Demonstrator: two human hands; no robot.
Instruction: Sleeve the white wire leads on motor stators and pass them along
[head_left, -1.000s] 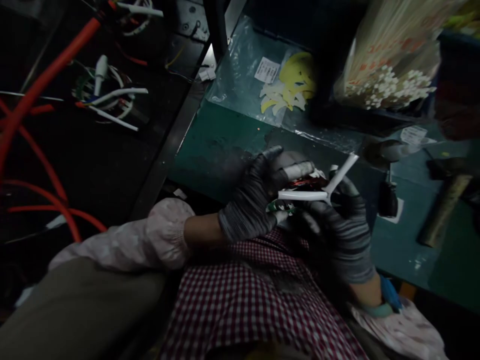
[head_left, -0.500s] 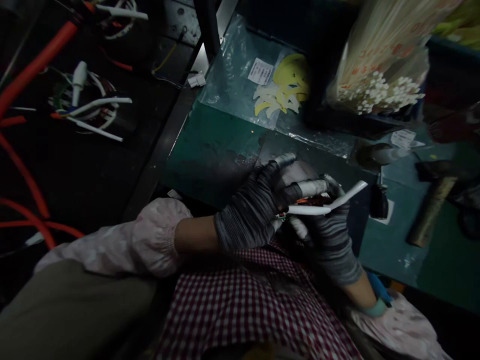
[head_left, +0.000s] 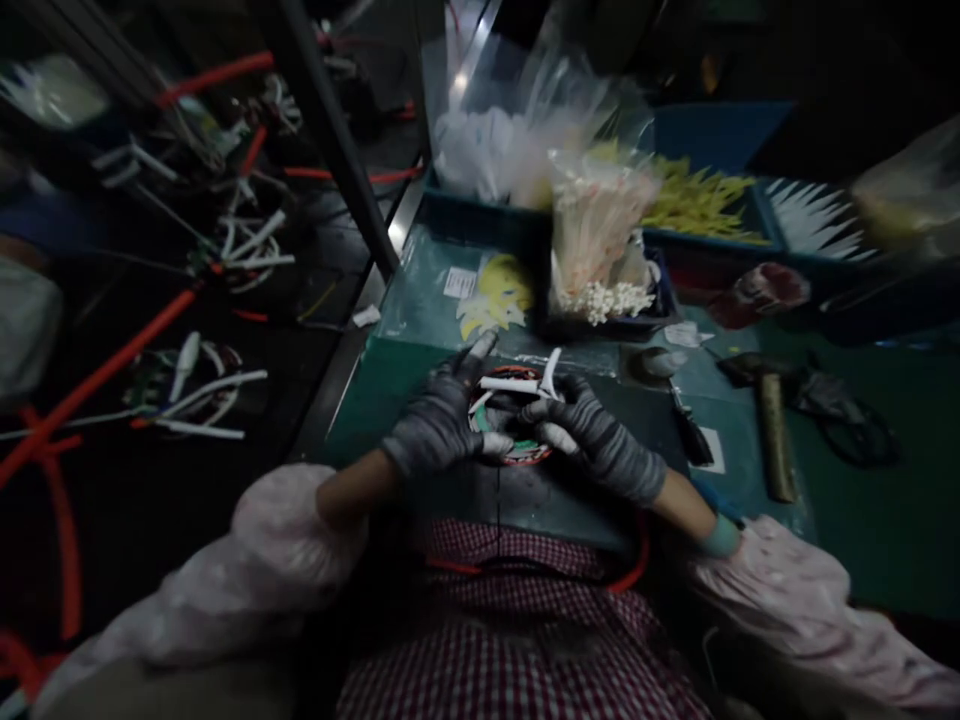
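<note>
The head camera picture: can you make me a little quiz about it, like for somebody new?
1. Pick one: what are the left hand and right hand holding together?
A) a clear bottle
B) a ring-shaped part with white tubes
C) a pair of scissors
2. True or false: the yellow pieces lie beside a printed label.
3. Fill in: the hammer is nearer to the ____ hand.

Key: 1 B; 2 true; 3 right.
</note>
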